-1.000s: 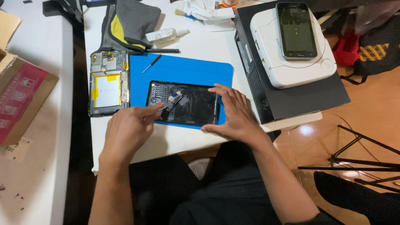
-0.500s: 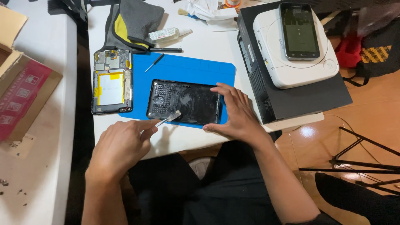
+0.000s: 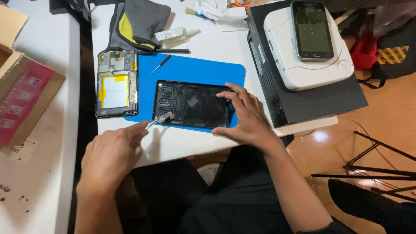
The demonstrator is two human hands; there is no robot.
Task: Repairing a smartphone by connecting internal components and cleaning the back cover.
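Observation:
A black tablet back cover (image 3: 193, 105) lies inside-up on a blue work mat (image 3: 195, 71). My right hand (image 3: 245, 115) rests on the cover's right end, fingers spread, pressing it down. My left hand (image 3: 110, 156) is at the table's front edge and holds a small brush (image 3: 159, 119) whose bristles touch the cover's lower left corner. To the left lies the opened tablet body (image 3: 116, 83) with its yellow-taped battery showing.
A small screwdriver (image 3: 160, 63) lies on the mat's top left. Behind are a grey and yellow pouch (image 3: 138, 19), a small bottle (image 3: 175, 34) and a black pen. A white round device (image 3: 303, 56) with a phone (image 3: 312, 29) on it sits on a black box at right. Cardboard box (image 3: 21, 95) at left.
My left hand has pulled back toward me and to the left, taking the brush from the middle of the cover to its lower left corner. My right hand has stayed on the cover.

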